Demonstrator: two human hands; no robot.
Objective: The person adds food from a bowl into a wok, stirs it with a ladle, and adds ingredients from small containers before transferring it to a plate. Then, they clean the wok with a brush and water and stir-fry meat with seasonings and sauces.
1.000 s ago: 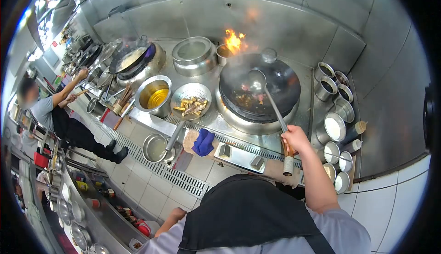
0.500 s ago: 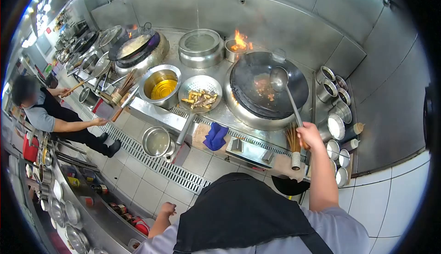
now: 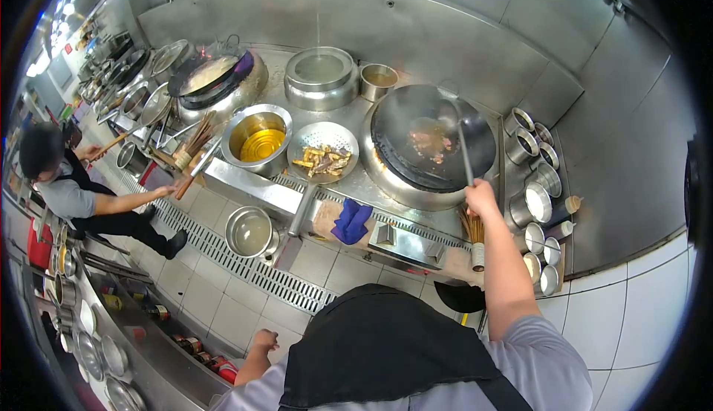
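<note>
My right hand (image 3: 481, 198) is wrapped round the handle of a long ladle (image 3: 466, 151). The ladle's bowl is over the far right part of a large dark wok (image 3: 394, 117), partly blurred. Small pinkish-brown pieces of food (image 3: 429, 143) lie in a little liquid in the wok. Down at my left side hangs my left hand (image 3: 265, 340), its fingers curled in with nothing visible in them. A perforated strainer (image 3: 345, 133) with browned strips of food (image 3: 324, 160) rests left of the wok, beside a metal pot (image 3: 235, 123) of yellow oil.
Metal containers and white-filled cups (image 3: 538, 201) line the right side. A bamboo brush (image 3: 476, 246) and a blue cloth (image 3: 352, 221) lie at the stove's front edge. Water runs into a round basin (image 3: 321, 97). A co-worker (image 3: 70, 188) holds wooden handles at the left.
The ladle has moved from beside the food toward the wok's far side, and my right hand has moved forward and left. Flames over the small back pot are gone.
</note>
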